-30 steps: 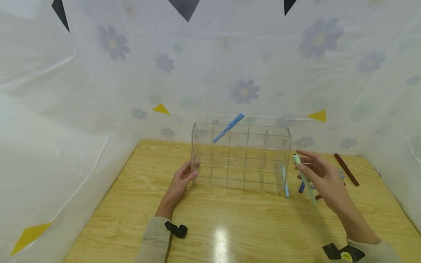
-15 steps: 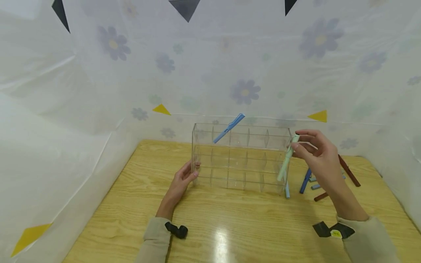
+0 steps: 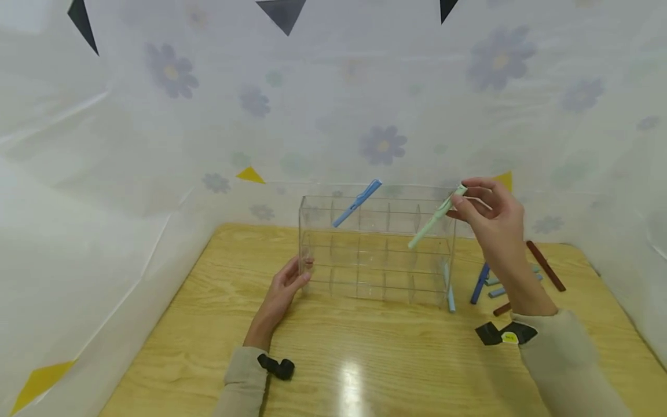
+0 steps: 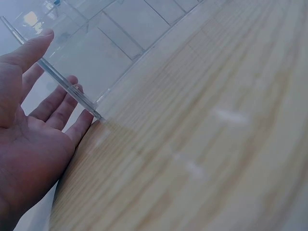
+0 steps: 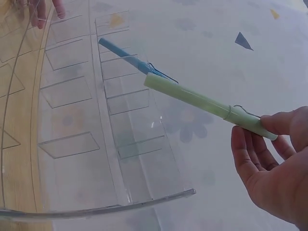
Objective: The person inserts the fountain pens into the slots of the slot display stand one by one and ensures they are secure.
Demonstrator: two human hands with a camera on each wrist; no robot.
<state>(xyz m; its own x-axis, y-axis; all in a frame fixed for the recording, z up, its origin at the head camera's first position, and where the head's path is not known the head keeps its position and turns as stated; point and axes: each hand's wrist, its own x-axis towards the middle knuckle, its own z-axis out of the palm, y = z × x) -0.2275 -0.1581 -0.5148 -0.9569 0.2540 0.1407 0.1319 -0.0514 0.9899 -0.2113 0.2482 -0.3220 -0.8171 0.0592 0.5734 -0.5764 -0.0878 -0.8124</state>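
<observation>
My right hand pinches a pale green capped pen by its clip end, between thumb and fingers. The pen slants down-left in front of the upper right part of a clear acrylic organizer with several compartments. In the right wrist view, the pen's free end overlaps a light blue pen. That blue pen leans in an upper compartment, its clip end sticking up. My left hand grips the organizer's left side low down, thumb in front and fingers round the side panel.
Right of the organizer lie several pens on the wooden table: a dark blue pen, a dark red pen and light blue ones. Another light blue pen lies by the organizer's right side. A flower-patterned sheet hangs behind.
My right hand has risen and moved left with the green pen, from beside the organizer to before its upper right compartments. The pen has tilted over. My left hand stays in place.
</observation>
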